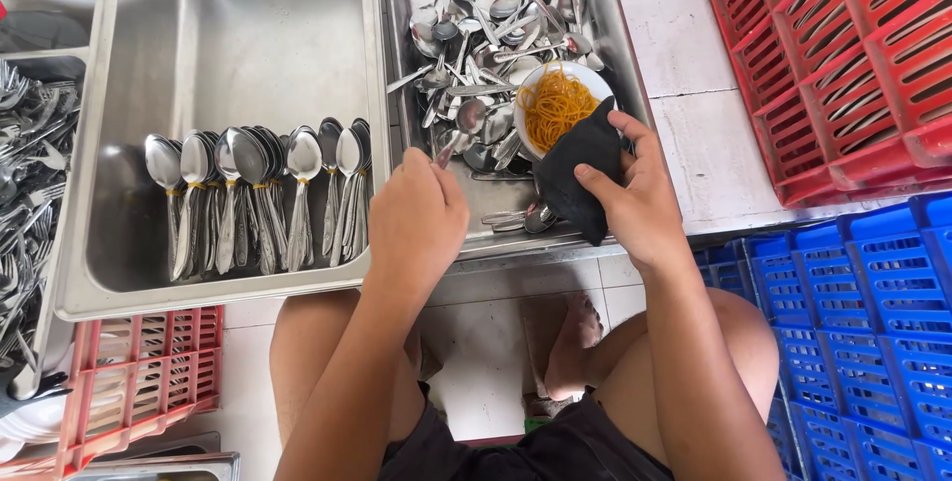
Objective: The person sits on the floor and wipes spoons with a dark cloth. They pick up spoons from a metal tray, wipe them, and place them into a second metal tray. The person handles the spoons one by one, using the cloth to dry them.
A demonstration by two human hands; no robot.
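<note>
A person is squatting on a pale tiled floor (pixel 694 64), seen from above, with two shiny stainless steel trays in front of the knees. The left tray (pixel 228 25), deep and smooth-walled, is holding bundles of polished metal spoons (pixel 258 193) lying side by side, bowls up, each bundle tied at the neck with a yellow band. The right tray (pixel 605 35) is holding a tangled heap of loose spoons (pixel 486 45) and a small round white bowl (pixel 595 79) filled with thin orange-yellow rubber bands (pixel 553 104).

The left hand (pixel 416 223) is curling into a loose fist over the near edge of the right tray, fingers closing around the handle of a single spoon (pixel 458 129) whose bowl is pointing away. The right hand (pixel 635 198) is gripping a soft black cloth (pixel 580 174), thumb on top, just beside the white bowl.

Ridged plastic crates are standing around: red (pixel 843 55) at upper right, blue (pixel 863 322) at lower right, and red (pixel 139 372) at lower left. Forks (pixel 30 193) are filling a container at far left.
</note>
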